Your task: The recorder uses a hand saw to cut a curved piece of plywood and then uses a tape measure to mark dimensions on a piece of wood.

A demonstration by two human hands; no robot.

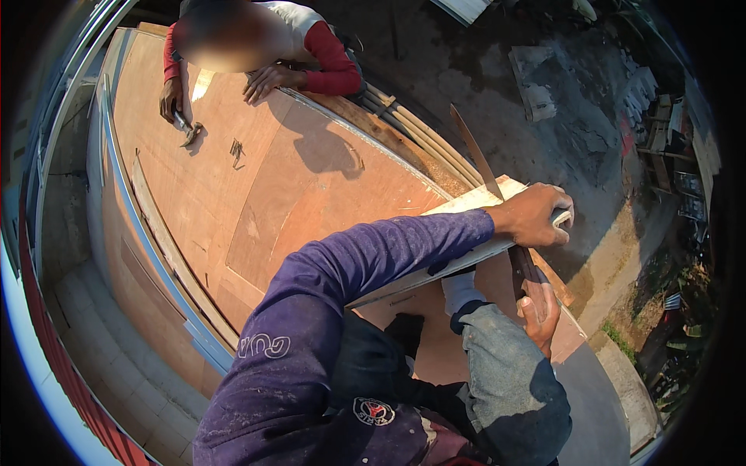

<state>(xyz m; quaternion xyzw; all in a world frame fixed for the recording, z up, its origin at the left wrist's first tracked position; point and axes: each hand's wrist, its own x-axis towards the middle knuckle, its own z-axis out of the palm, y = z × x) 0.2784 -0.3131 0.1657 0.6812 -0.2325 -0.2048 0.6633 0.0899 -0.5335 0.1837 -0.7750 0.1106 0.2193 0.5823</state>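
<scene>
A pale wooden board (475, 199) lies slantwise in front of me, under my left forearm. My left hand (536, 215) is closed over the board's right end. The blade of a handsaw (472, 147) sticks out past the board's far edge and crosses the board close to my left wrist. On the near side, my right hand (542, 317) grips the saw's dark handle (524, 273). My left hand and the board hide the middle of the saw. My bent knee (513, 380) in worn denim is beside my right hand.
A large plywood surface (311, 194) spreads beneath me. Across it, another person leans over, one hand on a hammer (186, 130), near a small pile of nails (237, 149). Bamboo poles (423, 133) run along its edge, above lower ground (575, 155). A long wood strip (167, 237) lies left.
</scene>
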